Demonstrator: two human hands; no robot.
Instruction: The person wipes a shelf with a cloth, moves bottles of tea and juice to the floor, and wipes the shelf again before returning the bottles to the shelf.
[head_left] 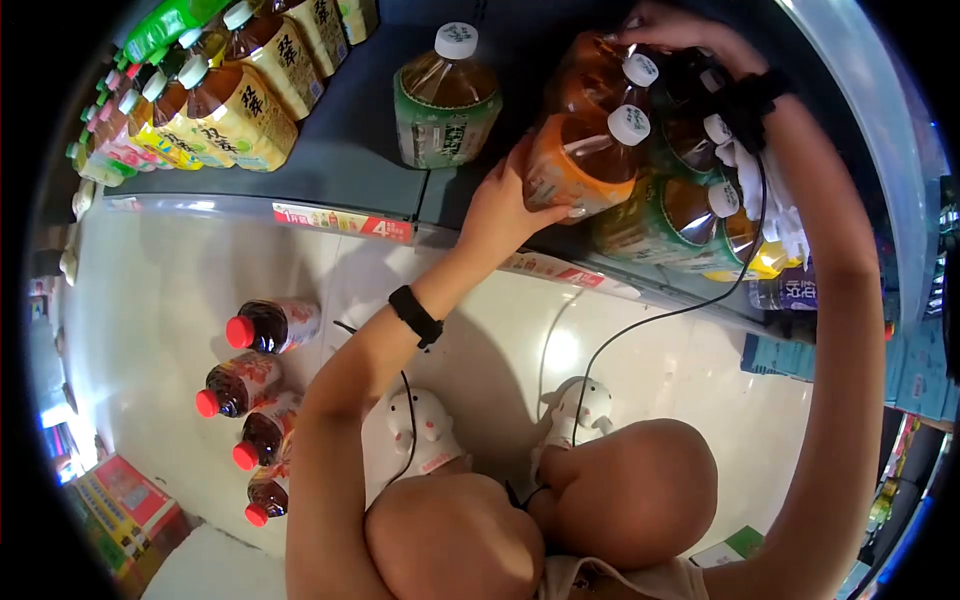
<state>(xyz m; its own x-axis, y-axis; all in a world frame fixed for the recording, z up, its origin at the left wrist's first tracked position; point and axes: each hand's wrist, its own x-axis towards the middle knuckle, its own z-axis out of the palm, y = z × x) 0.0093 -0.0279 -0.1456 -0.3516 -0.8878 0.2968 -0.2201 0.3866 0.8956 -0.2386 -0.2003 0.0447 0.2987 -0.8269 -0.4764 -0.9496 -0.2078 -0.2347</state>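
Orange-labelled tea bottle (pixel 580 165) lies tilted at the front of the shelf (pixel 350 150), its white cap toward the packed bottles behind, with the left hand (pixel 510 205) wrapped round its base. The right hand (pixel 665 25) rests on a bottle farther back; whether it grips I cannot tell. This looks like the placing step: next, the bottle needs standing upright in a gap. The price strip (pixel 345 222) shows a red "4"; the yellow-labelled bottles (pixel 240 110) carry Chinese characters.

Clear glossy plastic bottle (pixel 578 165), matt white cap (pixel 629 124); glossy floor (pixel 170 300).
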